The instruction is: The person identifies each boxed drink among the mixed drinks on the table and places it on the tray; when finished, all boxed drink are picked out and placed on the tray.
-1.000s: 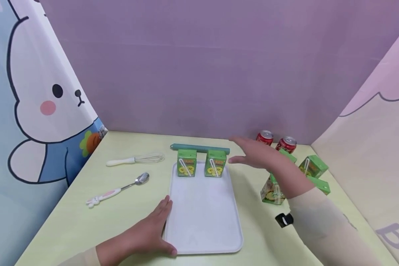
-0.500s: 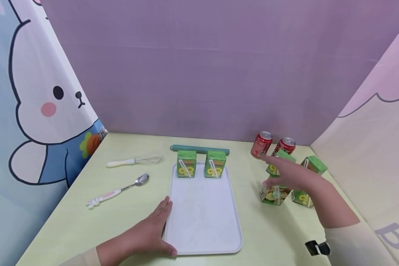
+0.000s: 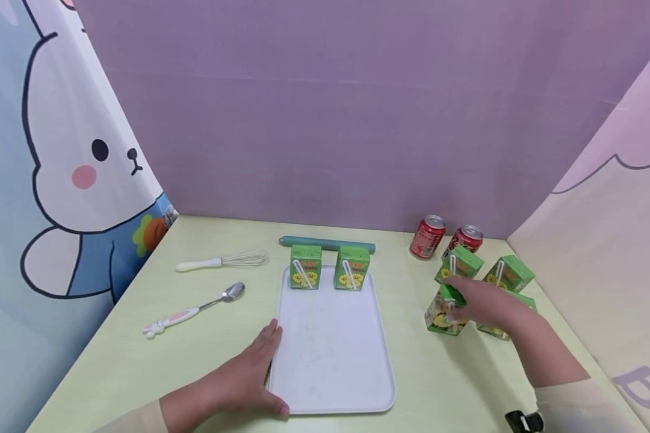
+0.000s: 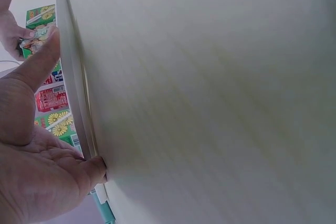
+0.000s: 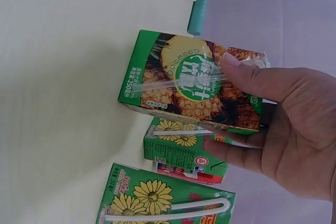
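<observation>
My right hand (image 3: 487, 305) grips a pineapple juice carton (image 3: 439, 314) at the right of the table. In the right wrist view the thumb lies on the printed front of this carton (image 5: 184, 80), and the other fingers are behind it. My left hand (image 3: 244, 376) rests with fingers spread along the left edge of a white tray (image 3: 330, 343). The left wrist view shows its fingertips against the tray's rim (image 4: 73, 72). At the tray's far end, two green chrysanthemum drink cartons stand side by side, one on the left (image 3: 305, 267) and one on the right (image 3: 351, 269).
More green cartons stand around the right hand, one behind (image 3: 462, 263) and one to the right (image 3: 509, 273). Two red cans (image 3: 428, 237) are farther back. A teal stick (image 3: 327, 243) lies beyond the tray. A whisk (image 3: 224, 260) and a rabbit-handled spoon (image 3: 195, 310) lie at left.
My right hand has moved from beside the tray's far right corner, rightward and toward me, and now grips the pineapple juice carton. The left hand has kept its place at the tray.
</observation>
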`<state>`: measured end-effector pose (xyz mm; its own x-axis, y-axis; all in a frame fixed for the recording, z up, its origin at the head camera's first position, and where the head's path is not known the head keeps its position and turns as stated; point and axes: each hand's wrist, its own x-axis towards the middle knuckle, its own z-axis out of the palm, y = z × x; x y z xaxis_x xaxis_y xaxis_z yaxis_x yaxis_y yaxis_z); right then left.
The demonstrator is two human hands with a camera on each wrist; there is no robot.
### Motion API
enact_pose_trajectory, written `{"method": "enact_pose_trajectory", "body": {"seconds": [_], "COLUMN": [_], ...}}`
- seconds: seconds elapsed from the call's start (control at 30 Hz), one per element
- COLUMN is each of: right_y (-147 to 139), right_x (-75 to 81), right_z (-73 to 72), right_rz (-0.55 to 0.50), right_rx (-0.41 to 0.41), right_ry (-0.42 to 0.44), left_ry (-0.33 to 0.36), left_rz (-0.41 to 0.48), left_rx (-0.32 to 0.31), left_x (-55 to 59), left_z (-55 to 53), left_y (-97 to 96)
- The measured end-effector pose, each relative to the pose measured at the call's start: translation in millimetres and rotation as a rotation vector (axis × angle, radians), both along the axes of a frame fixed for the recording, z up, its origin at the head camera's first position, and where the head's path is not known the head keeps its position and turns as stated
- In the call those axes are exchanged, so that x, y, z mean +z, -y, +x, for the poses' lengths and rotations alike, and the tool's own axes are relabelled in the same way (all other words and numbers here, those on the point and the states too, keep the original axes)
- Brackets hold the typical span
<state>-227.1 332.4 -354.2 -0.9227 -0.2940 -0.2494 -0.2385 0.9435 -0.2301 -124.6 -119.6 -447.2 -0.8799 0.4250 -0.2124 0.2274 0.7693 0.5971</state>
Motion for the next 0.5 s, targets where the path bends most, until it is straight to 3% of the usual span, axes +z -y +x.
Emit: {"method": "enact_pose_trajectory", "body": {"seconds": [0.27,0.5], "right_y": [5.5,29.9], "right_x": [1.7,11.0], "right_z": [-0.5,-0.6], "right_rz": [0.004,0.011], "right_rx": [0.023,0.05], "right_ry": [-0.041,-0.064], "left_ry": [0.0,0.0], "left_rz": [-0.001,0.01], "left_rx": [0.003,0.006], "left_x": [2.5,2.0], "left_z": [0.5,1.3], "left_y": [-0.4,-0.2]}}
